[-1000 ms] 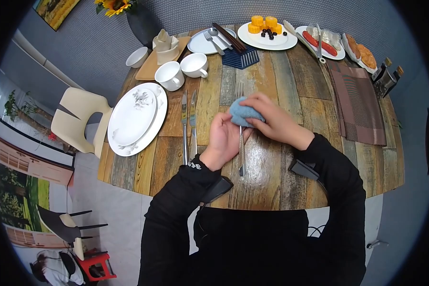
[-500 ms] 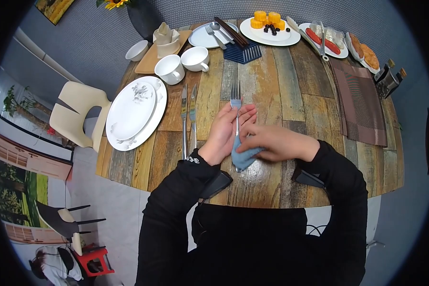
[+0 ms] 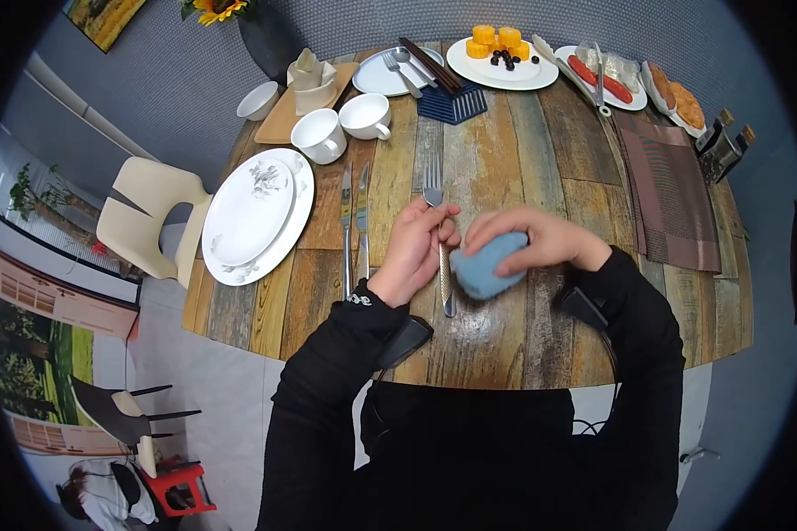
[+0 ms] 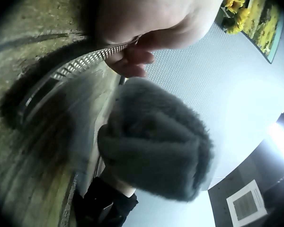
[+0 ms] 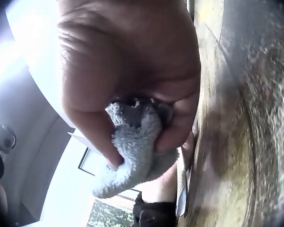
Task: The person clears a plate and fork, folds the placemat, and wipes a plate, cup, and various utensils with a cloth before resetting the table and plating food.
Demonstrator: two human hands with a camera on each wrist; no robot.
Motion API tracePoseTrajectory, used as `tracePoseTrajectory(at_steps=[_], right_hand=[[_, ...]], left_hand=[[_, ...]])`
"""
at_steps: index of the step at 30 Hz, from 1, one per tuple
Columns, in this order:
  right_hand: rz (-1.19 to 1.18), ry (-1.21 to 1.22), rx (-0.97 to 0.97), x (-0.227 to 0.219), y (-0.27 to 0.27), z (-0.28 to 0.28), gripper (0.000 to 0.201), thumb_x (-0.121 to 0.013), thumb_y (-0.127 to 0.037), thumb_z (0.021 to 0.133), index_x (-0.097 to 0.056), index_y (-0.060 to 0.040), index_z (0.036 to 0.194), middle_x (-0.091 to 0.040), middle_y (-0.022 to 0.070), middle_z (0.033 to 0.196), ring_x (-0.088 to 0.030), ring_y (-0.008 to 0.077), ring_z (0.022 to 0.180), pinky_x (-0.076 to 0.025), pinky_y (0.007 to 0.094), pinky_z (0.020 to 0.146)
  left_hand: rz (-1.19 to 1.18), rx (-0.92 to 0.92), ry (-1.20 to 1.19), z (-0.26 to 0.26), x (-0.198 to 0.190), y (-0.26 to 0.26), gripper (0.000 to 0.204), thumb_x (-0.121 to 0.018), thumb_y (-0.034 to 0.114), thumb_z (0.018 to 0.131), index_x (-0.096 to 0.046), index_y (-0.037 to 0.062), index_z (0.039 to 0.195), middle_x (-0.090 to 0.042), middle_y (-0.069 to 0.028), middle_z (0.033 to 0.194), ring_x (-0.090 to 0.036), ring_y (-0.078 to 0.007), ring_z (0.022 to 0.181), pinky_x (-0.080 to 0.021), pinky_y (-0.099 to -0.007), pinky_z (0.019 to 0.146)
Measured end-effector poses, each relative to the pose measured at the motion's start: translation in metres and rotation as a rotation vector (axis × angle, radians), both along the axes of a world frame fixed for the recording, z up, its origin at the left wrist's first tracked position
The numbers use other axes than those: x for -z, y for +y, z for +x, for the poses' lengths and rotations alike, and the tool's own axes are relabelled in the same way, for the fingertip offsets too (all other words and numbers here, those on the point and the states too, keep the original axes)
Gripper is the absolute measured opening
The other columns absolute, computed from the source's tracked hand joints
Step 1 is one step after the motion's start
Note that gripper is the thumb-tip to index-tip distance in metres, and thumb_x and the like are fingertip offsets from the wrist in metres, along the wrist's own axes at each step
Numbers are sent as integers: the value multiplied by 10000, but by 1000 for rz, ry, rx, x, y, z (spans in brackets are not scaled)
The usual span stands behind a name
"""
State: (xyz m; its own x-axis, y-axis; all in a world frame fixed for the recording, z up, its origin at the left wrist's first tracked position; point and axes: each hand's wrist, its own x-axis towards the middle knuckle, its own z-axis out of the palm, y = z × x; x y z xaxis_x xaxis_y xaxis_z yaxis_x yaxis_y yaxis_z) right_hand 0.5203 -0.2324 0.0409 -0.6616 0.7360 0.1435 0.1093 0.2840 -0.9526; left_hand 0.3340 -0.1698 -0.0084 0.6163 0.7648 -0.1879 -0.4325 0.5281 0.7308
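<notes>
My left hand [image 3: 412, 250] pinches a metal fork [image 3: 433, 181] near its neck, tines pointing away from me. The textured handle [image 4: 85, 61] runs back toward the near table edge. Just right of that handle, my right hand [image 3: 545, 239] grips a folded blue cloth [image 3: 485, 273]. In the right wrist view the fluffy cloth [image 5: 137, 146] bulges out between thumb and fingers. Two table knives [image 3: 346, 226] lie side by side left of my left hand.
Stacked white plates [image 3: 303, 199] are at the left, with two white cups [image 3: 319, 142] beyond. A blue slatted trivet [image 3: 452, 104] and food plates [image 3: 505, 84] line the back. At the right lie a brown striped placemat [image 3: 673, 203] and two dark-bodied bottles [image 3: 722, 155].
The cloth was over the fork's neck, then slid down around the handle toward me. Now it is off the fork, to its right. My left hand keeps hold of the fork.
</notes>
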Motion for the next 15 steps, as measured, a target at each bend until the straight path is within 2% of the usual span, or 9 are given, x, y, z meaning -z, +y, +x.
tracePoseTrajectory(at_steps=[2,3,5,8,15], right_hand=[[-4,15,29,5,5,7,371,-670,-84,673,-584,-61,1034,-562,59,1050,-502,157,990,-357,281,879],[-39,82,102,7,6,8,376,-668,-87,676,-577,-49,1039,-562,63,1051,-501,157,990,-359,280,878],[-112,150,224,12,6,11,391,-660,-91,685,-561,-24,1057,-560,69,1057,-503,151,986,-365,274,874],[-169,205,264,12,7,12,385,-653,-91,693,-562,-29,1062,-562,63,1051,-506,145,979,-370,269,870],[-167,239,287,16,6,10,397,-649,-90,699,-552,-24,1078,-564,60,1039,-516,139,960,-382,266,857]], left_hand=[[-105,-55,-23,0,-3,1,301,-305,218,913,-446,3,1069,-560,-90,842,-388,-99,498,-328,-225,454],[-105,-55,-23,0,-4,1,301,-305,218,913,-446,3,1069,-560,-90,842,-388,-99,498,-328,-225,454],[-109,5,-110,-3,-5,0,423,-225,308,916,-458,-15,1061,-568,-96,845,-348,-85,440,-294,-209,407],[-142,69,-127,-7,-7,1,473,-183,331,915,-468,-15,1065,-568,-94,813,-297,-77,386,-262,-199,373],[-158,19,-19,-6,-7,0,381,-265,293,913,-485,-10,980,-541,-68,755,-287,-71,381,-250,-194,357]])
